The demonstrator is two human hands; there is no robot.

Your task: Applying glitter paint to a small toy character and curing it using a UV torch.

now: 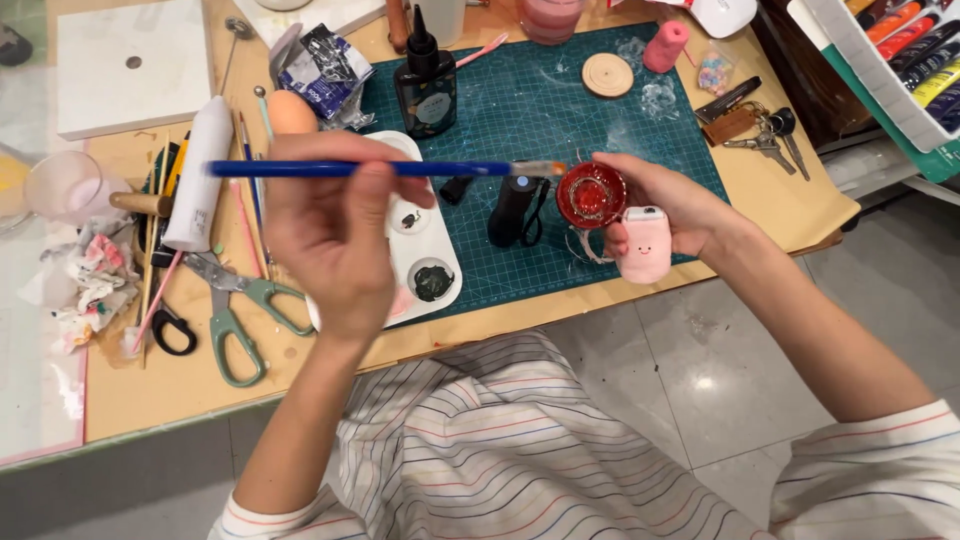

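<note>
My left hand (335, 235) grips a blue-handled paintbrush (380, 169) held level, its bristle tip pointing right and touching the rim of a small round red piece (590, 196). My right hand (665, 205) holds that red piece by its edge above the green cutting mat (560, 110). A small pink box-shaped gadget (644, 246) hangs just below my right fingers. A white paint palette (425, 255) with dark paint in its wells lies under my left hand.
On the mat stand a black dropper bottle (425, 90), a black torch-like tool (513, 208), a wooden disc (608, 74) and a pink spool (665, 45). Green-handled scissors (240, 310), a white tube (200, 175), keys (760, 130) and paint tubes (915, 45) lie around.
</note>
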